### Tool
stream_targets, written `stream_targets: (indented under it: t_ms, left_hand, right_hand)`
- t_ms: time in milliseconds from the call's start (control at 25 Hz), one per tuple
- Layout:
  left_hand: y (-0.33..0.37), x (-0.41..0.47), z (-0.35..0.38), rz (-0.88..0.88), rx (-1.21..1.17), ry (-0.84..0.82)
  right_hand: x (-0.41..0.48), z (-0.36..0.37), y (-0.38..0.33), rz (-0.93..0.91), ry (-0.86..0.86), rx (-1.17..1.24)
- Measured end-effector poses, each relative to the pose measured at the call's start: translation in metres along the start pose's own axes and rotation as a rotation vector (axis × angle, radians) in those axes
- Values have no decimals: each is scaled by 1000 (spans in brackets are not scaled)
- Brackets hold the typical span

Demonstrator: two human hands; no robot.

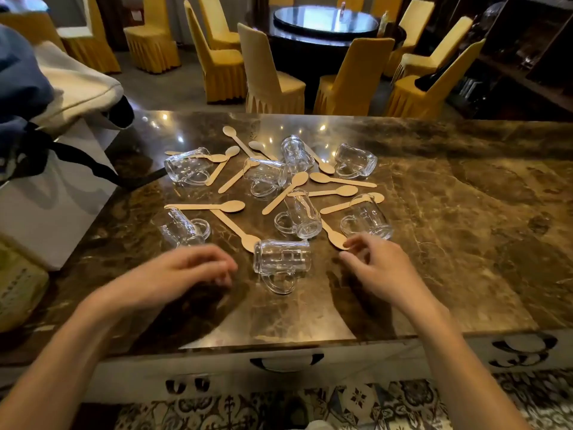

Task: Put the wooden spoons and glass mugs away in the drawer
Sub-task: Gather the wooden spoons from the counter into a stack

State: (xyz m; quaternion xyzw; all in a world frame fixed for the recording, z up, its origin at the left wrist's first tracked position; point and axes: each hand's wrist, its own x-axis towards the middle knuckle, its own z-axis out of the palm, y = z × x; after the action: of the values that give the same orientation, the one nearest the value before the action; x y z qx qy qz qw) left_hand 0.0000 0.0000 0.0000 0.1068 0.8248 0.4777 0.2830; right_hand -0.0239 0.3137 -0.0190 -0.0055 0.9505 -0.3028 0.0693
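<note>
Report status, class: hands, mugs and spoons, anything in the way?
Left hand empty, right hand touching a spoon. Mugs on their sides, spoons scattered. Drawer shut.

Tan spoons (342, 181), brown-veined marble counter (465, 228)

Two bare forearms reach in from the bottom edge, with no sleeves, watch, bracelet or rings visible on them. The left hand (189, 271) is blurred, its fingers smeared together; the right hand (379, 268) is sharper, with slender fingers and short nails.
</note>
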Motion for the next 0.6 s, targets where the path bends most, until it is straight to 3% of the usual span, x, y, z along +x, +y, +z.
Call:
stream_targets:
  t_ms: [80, 200, 480, 600]
  left_hand:
    - [4, 27, -10, 42, 121, 241]
    - [4, 63, -19, 109, 396, 379]
    - [-6, 113, -41, 28, 1088, 290]
    - [-6, 121, -48, 27, 1181, 255]
  right_hand:
    - [18, 4, -3, -21, 87, -134]
    - [41, 9, -5, -28, 91, -229]
    - [64, 18, -9, -24, 102, -417]
    - [68, 21, -11, -35, 107, -470]
